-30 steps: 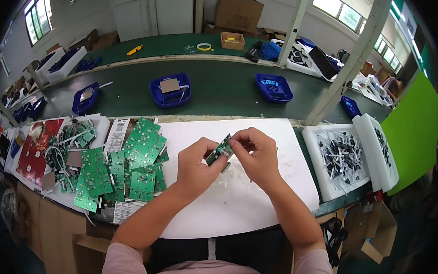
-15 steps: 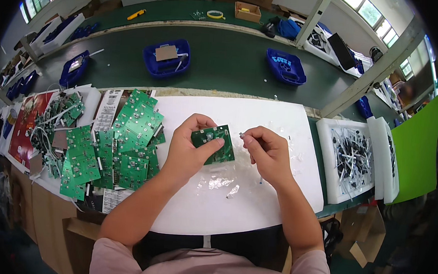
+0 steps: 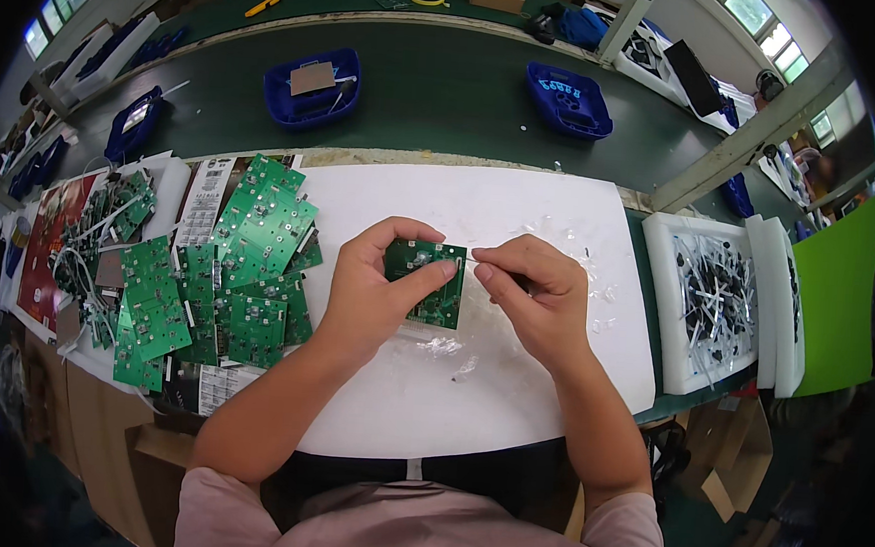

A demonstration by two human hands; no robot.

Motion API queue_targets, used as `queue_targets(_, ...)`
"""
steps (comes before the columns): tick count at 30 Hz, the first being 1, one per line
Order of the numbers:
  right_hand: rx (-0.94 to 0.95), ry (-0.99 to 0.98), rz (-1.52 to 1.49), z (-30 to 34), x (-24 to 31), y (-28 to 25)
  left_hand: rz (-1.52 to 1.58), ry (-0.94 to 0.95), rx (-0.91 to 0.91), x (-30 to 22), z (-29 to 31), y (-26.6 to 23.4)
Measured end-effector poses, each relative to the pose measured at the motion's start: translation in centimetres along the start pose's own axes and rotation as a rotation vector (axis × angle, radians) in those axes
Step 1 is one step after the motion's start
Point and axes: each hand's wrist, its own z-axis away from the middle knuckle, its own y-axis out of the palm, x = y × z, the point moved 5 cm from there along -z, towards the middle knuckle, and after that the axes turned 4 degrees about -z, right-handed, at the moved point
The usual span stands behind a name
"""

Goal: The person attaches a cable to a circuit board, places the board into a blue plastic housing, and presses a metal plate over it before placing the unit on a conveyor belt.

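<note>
My left hand [image 3: 371, 290] grips a green circuit board [image 3: 440, 312] by its left side, thumb across its face and fingers behind. At the board's upper right edge, my right hand [image 3: 538, 298] pinches a small thin piece [image 3: 471, 259] between thumb and forefinger. The piece points at the board; its kind is too small to tell, and so is whether it touches. Beneath both hands lies a white sheet [image 3: 379, 410] strewn with bits of clear plastic film [image 3: 441, 346].
To the left are overlapping green circuit boards [image 3: 266, 218] and a tangle of boards with cables [image 3: 100, 218]. A white foam box [image 3: 664, 307] of short cables stands right. Blue trays [image 3: 286, 104] sit on the far bench, and a slanted post [image 3: 756, 148] rises at the right.
My right hand has brought the small piece left and up to the board's edge. The board has turned more upright in my left hand. The whole view has shifted slightly.
</note>
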Motion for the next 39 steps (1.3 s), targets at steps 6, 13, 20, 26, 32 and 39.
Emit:
queue_targets(6,-0.037,-0.028,-0.067,0.1,-0.1,0.0,0.014,-0.023,0.003,0.1,0.1,0.0)
queue_targets(13,-0.025,-0.060,-0.192,0.0,-0.5,-0.3,0.089,-0.087,0.010,0.3,-0.1,0.0)
queue_targets(20,-0.045,-0.293,0.173,0.0,1.0,0.1,0.010,-0.033,0.014,0.4,0.0,0.0)
queue_targets(26,-0.060,-0.323,0.231,0.0,1.0,0.1,-0.014,-0.025,0.008,0.5,-0.1,0.0)
queue_targets(32,-0.062,-0.344,0.277,0.1,1.2,0.2,-0.033,-0.017,0.002,0.4,0.0,0.0)
queue_targets(39,-0.057,-0.338,0.272,0.0,1.1,0.2,-0.052,-0.009,-0.001,0.6,-0.1,0.0)
